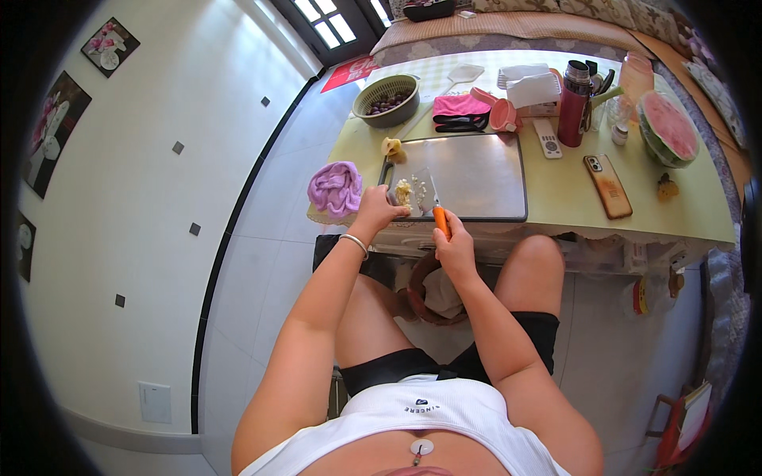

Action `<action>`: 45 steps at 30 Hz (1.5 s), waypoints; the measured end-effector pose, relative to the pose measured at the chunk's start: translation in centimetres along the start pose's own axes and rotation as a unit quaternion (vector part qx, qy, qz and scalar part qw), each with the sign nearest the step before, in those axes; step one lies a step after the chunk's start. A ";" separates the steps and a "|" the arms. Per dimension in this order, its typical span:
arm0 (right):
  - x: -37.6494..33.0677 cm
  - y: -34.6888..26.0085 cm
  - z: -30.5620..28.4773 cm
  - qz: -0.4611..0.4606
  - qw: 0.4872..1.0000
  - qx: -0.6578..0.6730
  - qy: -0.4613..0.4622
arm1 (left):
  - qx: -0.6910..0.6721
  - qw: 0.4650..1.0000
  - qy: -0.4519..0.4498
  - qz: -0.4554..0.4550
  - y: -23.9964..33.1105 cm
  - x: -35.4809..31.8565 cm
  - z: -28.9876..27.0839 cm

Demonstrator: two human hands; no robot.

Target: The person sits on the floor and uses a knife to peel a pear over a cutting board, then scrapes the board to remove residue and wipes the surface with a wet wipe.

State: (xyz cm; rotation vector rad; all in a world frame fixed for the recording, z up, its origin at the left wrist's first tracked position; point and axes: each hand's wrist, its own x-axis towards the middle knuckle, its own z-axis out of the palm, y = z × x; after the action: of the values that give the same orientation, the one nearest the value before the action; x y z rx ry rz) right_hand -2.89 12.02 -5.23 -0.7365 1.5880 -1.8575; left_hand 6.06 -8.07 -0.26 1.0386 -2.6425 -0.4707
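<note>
A cleaver-like kitchen knife (427,189) with a broad blade and an orange handle is in my right hand (456,246), which is closed round the handle. Its blade lies over a metal-faced cutting board (484,170). Left of the blade is a pile of pale yellow chopped food (403,193), with small whitish bits (419,184) beside it. My left hand (382,208) is at the board's near left corner, its thumb and fingers curled against the pile. A bitten-looking yellowish fruit piece (391,147) sits at the board's far left corner.
Left of the board lies a purple cloth (335,189); behind it stands a basket of dark fruit (386,101). At the right are a remote (548,139), red thermos (574,103), phone (607,186) and cut watermelon (668,131). A brown bin (421,297) stands below the table edge.
</note>
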 end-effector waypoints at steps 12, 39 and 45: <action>0.2 0.7 0.5 -0.010 0.999 -0.050 0.002 | -0.017 0.998 0.022 0.062 -1.8 2.8 1.9; 0.9 2.4 1.4 0.055 0.982 0.180 -0.031 | -0.322 0.944 0.056 -0.044 0.2 2.7 2.6; 0.6 0.3 0.1 0.137 0.946 0.286 -0.061 | -0.304 0.945 0.094 -0.072 -1.8 1.5 2.2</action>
State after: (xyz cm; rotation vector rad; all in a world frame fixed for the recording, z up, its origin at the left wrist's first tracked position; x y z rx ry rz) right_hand -3.20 11.44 -5.51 -0.3379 0.9345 -1.8802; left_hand 5.33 -9.91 -2.75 1.0034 -2.0436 -1.0742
